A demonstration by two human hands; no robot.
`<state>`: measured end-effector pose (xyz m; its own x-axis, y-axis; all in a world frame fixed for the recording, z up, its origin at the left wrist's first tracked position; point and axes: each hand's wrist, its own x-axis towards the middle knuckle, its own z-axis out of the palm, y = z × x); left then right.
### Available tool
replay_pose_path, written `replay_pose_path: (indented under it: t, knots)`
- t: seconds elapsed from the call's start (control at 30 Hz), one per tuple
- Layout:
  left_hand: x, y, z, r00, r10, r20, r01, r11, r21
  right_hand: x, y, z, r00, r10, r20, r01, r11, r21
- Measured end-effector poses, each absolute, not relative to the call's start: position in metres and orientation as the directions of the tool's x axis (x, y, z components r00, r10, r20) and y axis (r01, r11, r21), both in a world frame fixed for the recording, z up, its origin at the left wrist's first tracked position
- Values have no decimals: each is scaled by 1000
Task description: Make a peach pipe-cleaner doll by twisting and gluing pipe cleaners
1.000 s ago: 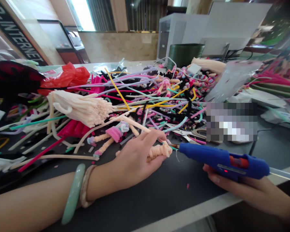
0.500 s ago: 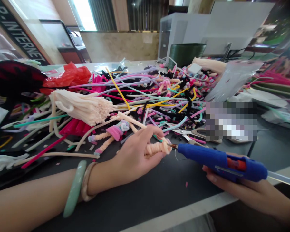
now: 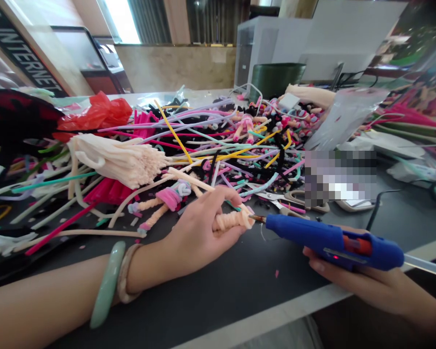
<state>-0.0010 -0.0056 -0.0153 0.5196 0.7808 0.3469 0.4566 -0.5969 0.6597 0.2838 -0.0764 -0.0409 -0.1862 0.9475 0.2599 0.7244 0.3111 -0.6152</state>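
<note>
My left hand is closed around a peach pipe-cleaner coil, whose wound end sticks out between thumb and fingers. A loose peach pipe cleaner runs back from near my fingers. My right hand grips the handle of a blue hot glue gun, with a clear glue stick coming out of its rear. The gun's nozzle is at the coil's end; whether they touch I cannot tell. A thin glue strand hangs below it. Left of my hand lies a pipe-cleaner doll with pink and lilac parts.
Across the dark table spreads a heap of coloured pipe cleaners, with a cream bundle at left. Scissors lie beyond the gun. A red plastic bag and a clear plastic bag stand farther back.
The view has shifted slightly, so things sit a little farther left. A red light now shows on the glue gun. Both hands keep nearly the same pose and hold.
</note>
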Motion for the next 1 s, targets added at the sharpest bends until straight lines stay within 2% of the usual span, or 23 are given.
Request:
replay_pose_path:
  t: [0.33, 0.63, 0.8, 1.0]
  knots:
    - [-1, -6, -14, 518, 786, 337, 465, -589, 661, 277, -76, -35, -171, 955, 242, 684, 292, -668]
    - [-1, -4, -16, 527, 790, 314, 473, -579, 664, 277, -75, -30, -235, 943, 235, 704, 332, -628]
    - [-1, -5, -15, 524, 793, 311, 466, -572, 675, 278, -76, -31, -212, 949, 233, 729, 313, -609]
    - [-1, -6, -13, 526, 794, 306, 447, -564, 695, 275, -77, -32, -157, 958, 239, 710, 278, -647]
